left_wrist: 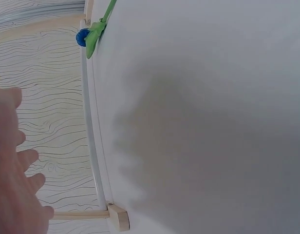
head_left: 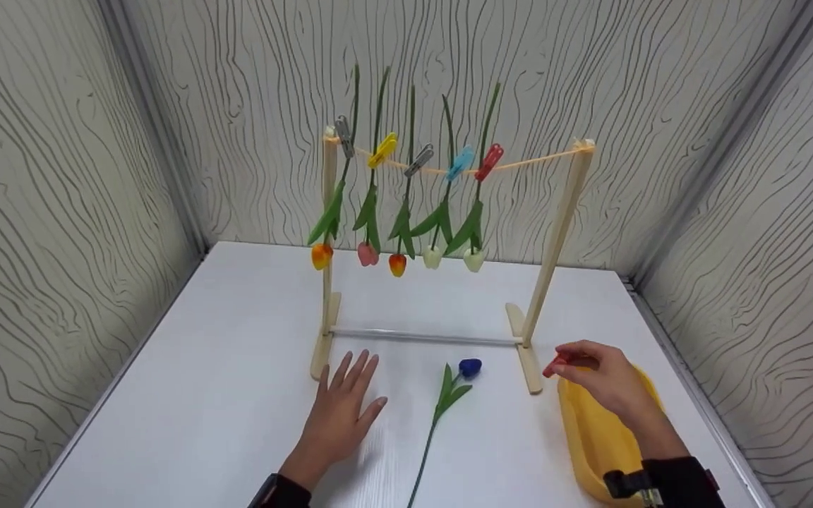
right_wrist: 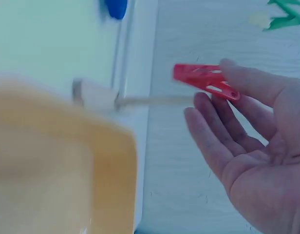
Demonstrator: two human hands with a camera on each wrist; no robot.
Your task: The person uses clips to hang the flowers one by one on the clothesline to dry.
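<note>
My right hand (head_left: 607, 381) pinches a red clothespin (right_wrist: 203, 78) between thumb and fingers, over the near-left rim of the yellow tub (head_left: 576, 437). Fingers spread, my left hand (head_left: 343, 409) hovers low over the white table, its shadow showing in the left wrist view. A blue tulip (head_left: 470, 367) with a green stem lies on the table between the hands, its bloom towards the rack. Behind it, several tulips hang bloom-down from an orange string (head_left: 544, 161), each held by a clothespin: grey, yellow, grey, light blue and red (head_left: 489, 162).
The string runs between two wooden posts (head_left: 558, 247) on flat wooden feet (head_left: 530, 370). A clear rod (head_left: 420, 336) joins the posts near the table. Patterned wall panels (head_left: 251, 106) enclose the table at the back and both sides.
</note>
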